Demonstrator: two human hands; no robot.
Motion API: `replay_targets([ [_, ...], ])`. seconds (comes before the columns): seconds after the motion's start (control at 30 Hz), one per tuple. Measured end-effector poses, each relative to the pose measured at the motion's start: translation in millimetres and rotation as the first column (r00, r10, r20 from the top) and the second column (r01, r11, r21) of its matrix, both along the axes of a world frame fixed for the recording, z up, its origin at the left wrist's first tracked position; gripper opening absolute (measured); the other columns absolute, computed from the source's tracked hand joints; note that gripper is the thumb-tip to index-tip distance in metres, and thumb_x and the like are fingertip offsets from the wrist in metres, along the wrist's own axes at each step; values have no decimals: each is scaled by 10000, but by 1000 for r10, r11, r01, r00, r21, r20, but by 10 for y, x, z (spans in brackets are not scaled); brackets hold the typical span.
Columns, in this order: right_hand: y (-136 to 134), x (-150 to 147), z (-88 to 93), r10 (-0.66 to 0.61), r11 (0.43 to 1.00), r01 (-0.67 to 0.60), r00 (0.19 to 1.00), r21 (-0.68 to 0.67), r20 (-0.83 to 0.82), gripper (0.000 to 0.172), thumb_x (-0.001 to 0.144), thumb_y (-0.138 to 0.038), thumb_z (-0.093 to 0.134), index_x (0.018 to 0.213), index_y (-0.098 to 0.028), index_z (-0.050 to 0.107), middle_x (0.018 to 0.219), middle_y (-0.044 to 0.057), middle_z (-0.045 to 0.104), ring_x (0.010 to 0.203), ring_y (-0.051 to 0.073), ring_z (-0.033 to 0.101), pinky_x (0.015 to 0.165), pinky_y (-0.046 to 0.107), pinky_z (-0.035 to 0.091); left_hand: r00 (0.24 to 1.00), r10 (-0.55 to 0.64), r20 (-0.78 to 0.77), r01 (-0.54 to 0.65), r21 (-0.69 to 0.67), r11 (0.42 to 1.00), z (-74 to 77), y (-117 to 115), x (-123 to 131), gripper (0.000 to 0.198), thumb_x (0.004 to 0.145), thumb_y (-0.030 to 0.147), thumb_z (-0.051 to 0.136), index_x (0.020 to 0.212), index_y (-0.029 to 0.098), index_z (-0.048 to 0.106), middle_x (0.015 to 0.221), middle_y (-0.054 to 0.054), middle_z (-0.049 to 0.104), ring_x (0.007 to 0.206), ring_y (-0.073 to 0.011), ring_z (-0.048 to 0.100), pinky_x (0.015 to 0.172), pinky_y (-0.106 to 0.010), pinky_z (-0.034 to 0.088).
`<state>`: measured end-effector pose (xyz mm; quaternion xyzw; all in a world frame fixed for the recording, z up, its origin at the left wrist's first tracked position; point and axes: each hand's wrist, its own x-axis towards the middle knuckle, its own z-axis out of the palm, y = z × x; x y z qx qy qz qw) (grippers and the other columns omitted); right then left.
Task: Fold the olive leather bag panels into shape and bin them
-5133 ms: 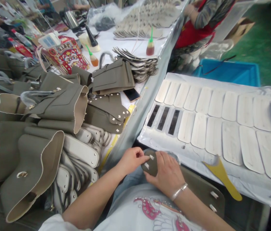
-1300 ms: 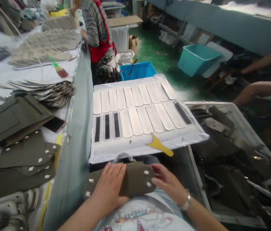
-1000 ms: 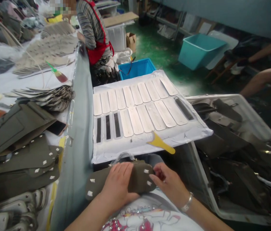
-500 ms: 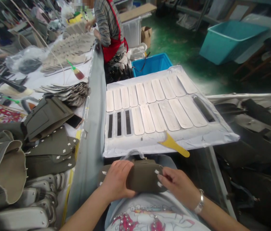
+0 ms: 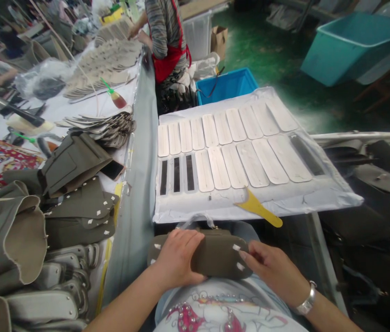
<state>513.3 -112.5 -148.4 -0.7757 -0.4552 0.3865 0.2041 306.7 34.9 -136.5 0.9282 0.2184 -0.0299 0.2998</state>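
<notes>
An olive-grey leather-like bag piece (image 5: 217,260) with rounded ends and small white tabs lies across my lap. My left hand (image 5: 179,258) grips it near its left end, fingers over the top face and thumb along the near edge. At the right end, my right hand (image 5: 273,265) is closed, its fingers curled and the thumb tip beside a white tab (image 5: 237,247). Whether anything is pinched in those fingers cannot be made out. Beyond the piece, a yellow scraper (image 5: 260,210) rests on the near edge of a white-covered board (image 5: 188,212).
Pale rounded strips (image 5: 238,166) lie in two rows on the board. On the left table are olive bag parts (image 5: 77,166), stacked strips (image 5: 101,127) and a phone (image 5: 112,169). A co-worker in a red apron (image 5: 172,60) stands beyond, near a blue bin (image 5: 227,85).
The view has shifted slightly, so most things appear further right. My right hand has come slightly away from the piece's right corner. My left hand keeps its grip.
</notes>
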Motion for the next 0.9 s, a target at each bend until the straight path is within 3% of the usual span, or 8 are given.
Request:
replay_targets([
  [0.17, 66, 50, 50, 20, 999, -23, 996, 29, 91, 215, 791, -411, 505, 720, -212, 468, 584, -39, 502, 510, 112, 468, 502, 234, 340, 1000, -5, -8, 5, -18, 1000, 26, 1, 56, 691, 497, 352, 718, 1119, 195, 464, 1122, -91, 563, 1029, -282, 493, 962, -418, 292],
  [0.3, 55, 64, 79, 24, 996, -26, 999, -81, -23, 239, 783, -413, 516, 672, -208, 462, 552, -32, 530, 491, 117, 491, 458, 226, 323, 1000, -10, -4, 10, -10, 1000, 27, 6, 44, 675, 499, 327, 709, 1110, 192, 457, 1108, -83, 562, 1026, -270, 491, 960, -411, 291],
  [0.43, -54, 30, 112, -80, 980, 36, 971, -194, -225, 282, 790, -427, 498, 630, -198, 458, 491, -47, 505, 397, 98, 491, 392, 202, 309, 1000, -21, -22, 21, 5, 1000, 13, -30, 36, 650, 512, 320, 695, 1101, 190, 452, 1100, -76, 557, 1026, -263, 484, 956, -405, 297],
  [0.6, -143, -53, 68, -215, 963, 152, 930, -222, -297, 289, 795, -410, 469, 610, -187, 455, 468, -48, 482, 365, 90, 497, 360, 183, 312, 998, -56, -9, 56, 86, 995, -50, -195, 229, 694, 528, 330, 674, 1154, 157, 430, 1148, -101, 528, 1063, -275, 456, 989, -415, 276],
  [0.73, -173, -99, -20, -325, 942, 257, 861, -217, -390, 286, 799, -411, 445, 613, -194, 427, 449, -52, 479, 343, 84, 463, 344, 181, 313, 993, -116, -14, 117, 67, 991, -79, -320, 488, 695, 525, 338, 669, 1153, 163, 428, 1149, -96, 523, 1050, -275, 457, 943, -398, 328],
  [0.9, -212, -135, -44, -352, 935, 308, 856, -173, -378, 282, 815, -398, 426, 615, -199, 425, 453, -58, 463, 345, 84, 457, 351, 185, 311, 991, -122, -52, 123, 28, 992, -61, -337, 624, 618, 513, 330, 656, 1082, 190, 461, 1038, -74, 548, 961, -270, 489, 860, -379, 380],
])
